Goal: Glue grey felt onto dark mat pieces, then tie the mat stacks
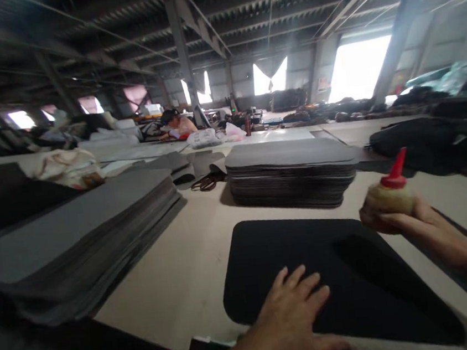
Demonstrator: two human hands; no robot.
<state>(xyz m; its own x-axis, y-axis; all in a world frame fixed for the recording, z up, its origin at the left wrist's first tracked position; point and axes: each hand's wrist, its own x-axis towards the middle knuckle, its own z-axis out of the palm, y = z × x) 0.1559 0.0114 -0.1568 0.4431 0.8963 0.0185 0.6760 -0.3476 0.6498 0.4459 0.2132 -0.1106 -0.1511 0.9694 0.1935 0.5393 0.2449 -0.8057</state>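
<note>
A black sheet with rounded corners [266, 249] lies flat on the pale table. Spread on its near left part is my left hand [289, 308], fingers apart and holding nothing. My right hand [409, 223] is wrapped round a squeeze bottle [388, 200] with a yellowish body and a red pointed nozzle aimed upward. The bottle is held above the sheet's right side, apart from it, and a dark patch shows on the sheet below. Just beyond the sheet stands a stack of grey sheets with rounded corners [291, 171].
A long stack of grey sheets [80, 224] fills the table's left side. Dark-handled scissors [204, 184] lie near offcuts [203, 164]. Black fabric [430, 140] is heaped at the right, plastic bags [204, 138] stand farther back, and another person [178, 125] sits beyond.
</note>
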